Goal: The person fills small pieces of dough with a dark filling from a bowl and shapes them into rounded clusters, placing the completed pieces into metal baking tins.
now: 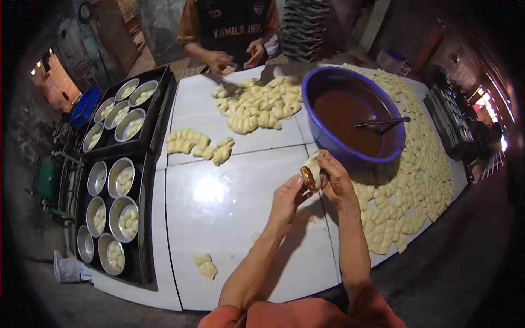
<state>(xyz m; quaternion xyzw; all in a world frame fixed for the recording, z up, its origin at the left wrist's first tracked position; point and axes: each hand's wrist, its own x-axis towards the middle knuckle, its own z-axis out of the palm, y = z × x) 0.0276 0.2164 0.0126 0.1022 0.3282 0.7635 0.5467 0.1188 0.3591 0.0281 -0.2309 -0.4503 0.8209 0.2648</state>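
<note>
Between my two hands is a piece of pale dough (311,162) with glossy brown filling showing on its near side. My left hand (288,198) pinches its left edge with thumb and fingers. My right hand (335,177) curls round its right side. Both hands are above the white tiled table (229,180), just in front of a purple basin (308,104). That basin holds thick brown filling (344,120), and a dark-handled spoon (383,122) rests in it. Left of my forearms lies a small dough scrap (205,265).
Many dough pieces cover the right side (404,202). More dough lies in a far heap (257,106) and a short row (191,142). At left, black trays (143,123) carry round metal pans (123,218) with dough balls. Across the table a person (229,33) handles dough.
</note>
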